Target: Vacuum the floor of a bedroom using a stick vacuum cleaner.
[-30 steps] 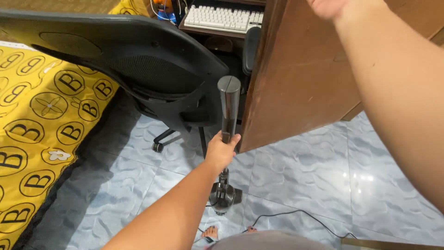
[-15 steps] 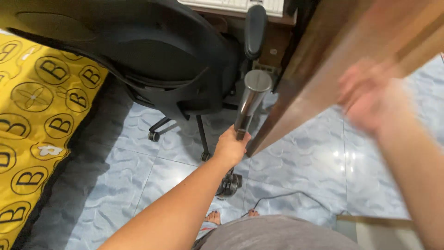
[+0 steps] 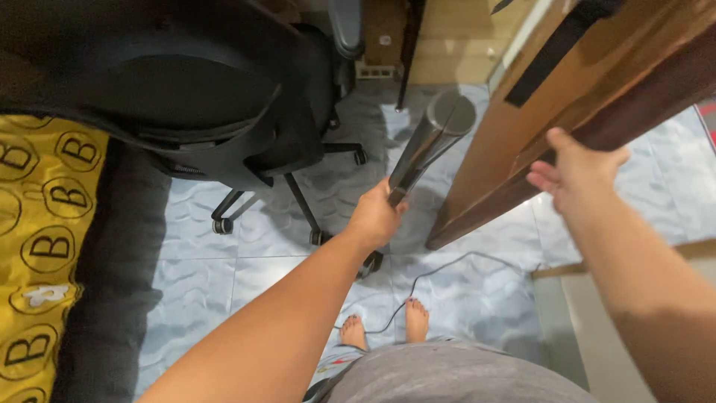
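Fingers of your left hand (image 3: 375, 216) are wrapped tight around the lower part of a dark stick vacuum handle (image 3: 431, 145), which leans up and to the right toward the wooden door (image 3: 597, 97). Your right hand (image 3: 576, 170) is spread loose, fingertips resting against the door's lower edge, thumb up and nothing clasped. The vacuum's base sits on the pale blue tiled floor (image 3: 477, 298), mostly hidden behind your left wrist, just beyond your bare feet (image 3: 384, 325). A thin black cord (image 3: 440, 267) runs in a loop across the tiles from the base, passing close in front of your toes. To the far left stands a black office chair (image 3: 201, 104), its castors near the vacuum, with a yellow patterned bed cover (image 3: 45, 224) at the left edge.

Watch that cord: one step forward could catch your foot and jerk the vacuum over. The handle's top is very near the door, so swinging the door could knock it.
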